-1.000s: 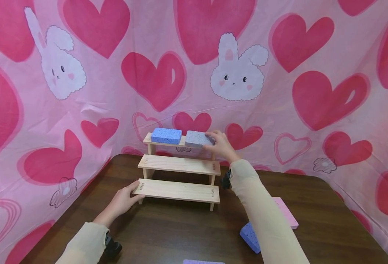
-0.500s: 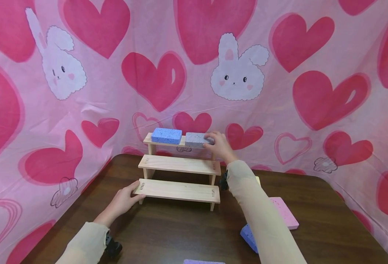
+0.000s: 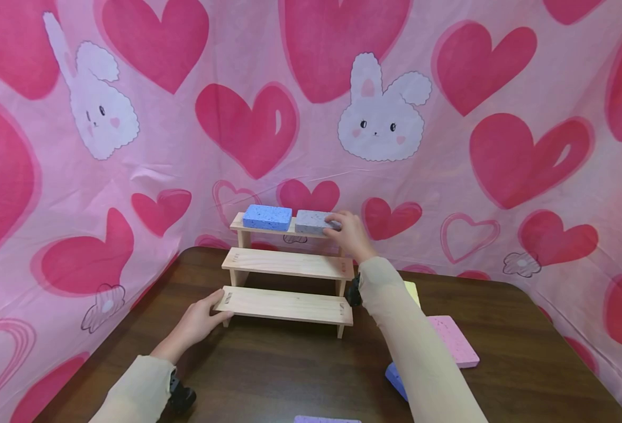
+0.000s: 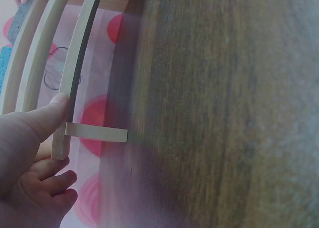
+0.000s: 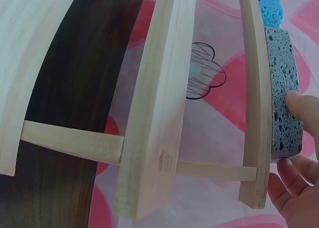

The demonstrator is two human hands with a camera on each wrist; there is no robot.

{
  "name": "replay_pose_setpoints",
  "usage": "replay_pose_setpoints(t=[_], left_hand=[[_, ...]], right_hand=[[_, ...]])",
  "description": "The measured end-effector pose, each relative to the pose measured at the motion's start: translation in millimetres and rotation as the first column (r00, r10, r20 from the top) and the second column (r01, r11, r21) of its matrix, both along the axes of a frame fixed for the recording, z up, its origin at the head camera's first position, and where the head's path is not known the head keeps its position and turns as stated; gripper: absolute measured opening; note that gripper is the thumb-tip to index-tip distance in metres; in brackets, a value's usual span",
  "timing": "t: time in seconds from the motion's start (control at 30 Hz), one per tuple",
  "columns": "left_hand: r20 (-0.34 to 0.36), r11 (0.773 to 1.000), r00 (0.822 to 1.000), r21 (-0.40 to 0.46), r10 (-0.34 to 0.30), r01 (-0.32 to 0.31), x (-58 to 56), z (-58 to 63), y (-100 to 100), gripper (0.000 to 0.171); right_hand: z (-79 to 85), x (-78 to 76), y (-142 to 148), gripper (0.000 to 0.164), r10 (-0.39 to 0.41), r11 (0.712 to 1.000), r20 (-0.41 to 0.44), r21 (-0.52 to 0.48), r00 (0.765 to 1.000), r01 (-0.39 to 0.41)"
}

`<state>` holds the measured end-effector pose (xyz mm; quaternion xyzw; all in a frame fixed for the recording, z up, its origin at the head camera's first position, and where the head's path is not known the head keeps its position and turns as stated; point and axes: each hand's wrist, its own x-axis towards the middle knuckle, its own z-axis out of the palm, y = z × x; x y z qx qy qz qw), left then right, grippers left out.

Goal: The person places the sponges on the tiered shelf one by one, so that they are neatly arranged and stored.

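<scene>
Grey rectangular porous sponge (image 3: 310, 222) on top step of pale wooden stand (image 3: 284, 262); right hand (image 3: 353, 237), fingers pinching sponge's end; left hand (image 3: 199, 323), fingers gripping stand; sponge likely light, squeezable, nonslip; best held by ends

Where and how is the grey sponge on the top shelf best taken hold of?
Probably by pinching the grey sponge at its right end, coming from the right. It lies flat on the top shelf, which blocks its underside, and the blue sponge sits close by its left end. The right hand has its fingers at that right end.
</scene>
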<state>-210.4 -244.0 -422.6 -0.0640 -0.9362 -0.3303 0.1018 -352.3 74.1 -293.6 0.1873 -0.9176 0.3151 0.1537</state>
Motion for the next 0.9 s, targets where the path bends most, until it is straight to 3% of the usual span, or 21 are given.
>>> replay_pose_setpoints(t=[0.63,0.9], left_hand=[[-0.013,1.0,1.0,0.003,-0.005,0.005,-0.7,0.0,0.3,0.063],[-0.024,1.0,1.0,-0.004,-0.005,0.005,0.2,0.2,-0.4,0.063]], right_hand=[[-1.4,-3.9,2.6,0.035,0.036,0.999,-0.031,-0.008,0.999,-0.036],[6.9,4.8,9.0,0.043,0.077,0.994,-0.052,-0.068,0.996,-0.081]])
